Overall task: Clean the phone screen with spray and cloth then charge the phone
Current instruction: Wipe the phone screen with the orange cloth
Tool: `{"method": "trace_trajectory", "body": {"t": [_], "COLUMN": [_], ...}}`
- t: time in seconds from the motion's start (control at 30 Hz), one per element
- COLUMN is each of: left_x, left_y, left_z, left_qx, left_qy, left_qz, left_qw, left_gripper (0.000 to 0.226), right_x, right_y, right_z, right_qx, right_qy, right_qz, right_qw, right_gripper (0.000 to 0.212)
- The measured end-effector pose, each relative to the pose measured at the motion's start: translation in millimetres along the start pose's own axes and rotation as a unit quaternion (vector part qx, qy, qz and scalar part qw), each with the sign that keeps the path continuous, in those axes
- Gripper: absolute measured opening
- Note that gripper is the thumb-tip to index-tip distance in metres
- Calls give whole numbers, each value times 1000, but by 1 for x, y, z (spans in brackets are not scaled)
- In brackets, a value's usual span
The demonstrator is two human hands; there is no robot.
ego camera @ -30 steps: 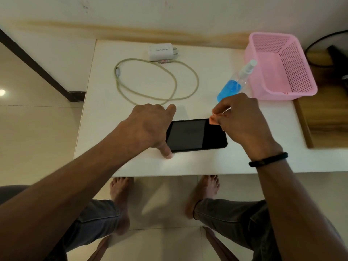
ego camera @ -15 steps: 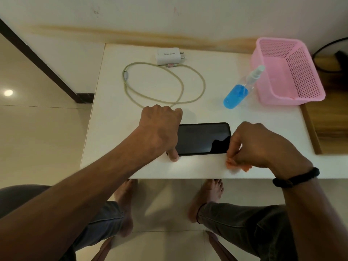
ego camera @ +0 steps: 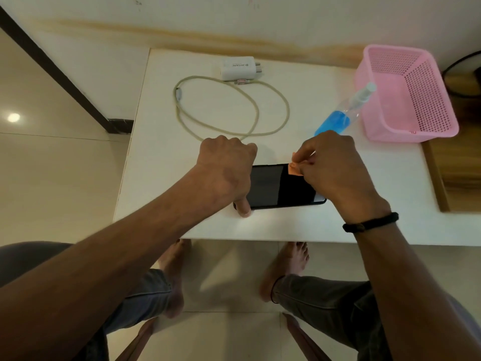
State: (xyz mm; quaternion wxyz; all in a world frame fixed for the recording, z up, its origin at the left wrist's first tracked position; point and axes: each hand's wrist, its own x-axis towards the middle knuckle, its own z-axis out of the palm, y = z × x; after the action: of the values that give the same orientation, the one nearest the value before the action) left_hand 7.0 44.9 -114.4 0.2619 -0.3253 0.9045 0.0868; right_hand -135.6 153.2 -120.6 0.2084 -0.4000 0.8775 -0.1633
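The left hand (ego camera: 226, 173) clamps the left end of the phone (ego camera: 278, 186), fingers curled and thumb against its near edge. The phone lies flat, screen up, long axis parallel to the near edge of the white table (ego camera: 166, 162). The right hand (ego camera: 335, 170) pinches a small orange cloth (ego camera: 294, 169) on the screen's far edge.

Left hand (ego camera: 226, 175) curled, thumb down; right hand (ego camera: 335, 170) fingers pinched together.
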Motion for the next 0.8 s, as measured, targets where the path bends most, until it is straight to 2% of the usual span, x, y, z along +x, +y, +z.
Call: {"method": "trace_trajectory", "body": {"t": [0.27, 0.37, 0.43, 0.5, 0.57, 0.63, 0.8], "left_x": [0, -1, -1, -2, -3, -4, -9], "left_y": [2, 3, 3, 2, 2, 2, -4], "left_z": [-2, 0, 1, 1, 1, 0, 1], "left_qx": [-12, -7, -6, -6, -9, -17, -46], "left_qy": [2, 2, 1, -2, -9, -16, -29], "left_qz": [-13, -9, -6, -7, -6, -4, -4], "left_qw": [1000, 1000, 1000, 1000, 1000, 1000, 999], "left_gripper": [86, 85, 85, 86, 88, 91, 89], "right_x": [-18, -24, -25, -23, -20, -14, -4], "right_y": [-1, 5, 11, 17, 21, 21, 13], "right_z": [-10, -14, -21, -27, -26, -20, -1], "right_qx": [-118, -113, -68, 0, 68, 78, 6], "right_qy": [-181, -241, -267, -217, -98, 5, 64], "right_qz": [-42, -44, -41, -21, 21, 50, 60], "right_qw": [976, 963, 961, 976, 993, 996, 996], "right_gripper": [13, 12, 12, 11, 8, 11, 17]}}
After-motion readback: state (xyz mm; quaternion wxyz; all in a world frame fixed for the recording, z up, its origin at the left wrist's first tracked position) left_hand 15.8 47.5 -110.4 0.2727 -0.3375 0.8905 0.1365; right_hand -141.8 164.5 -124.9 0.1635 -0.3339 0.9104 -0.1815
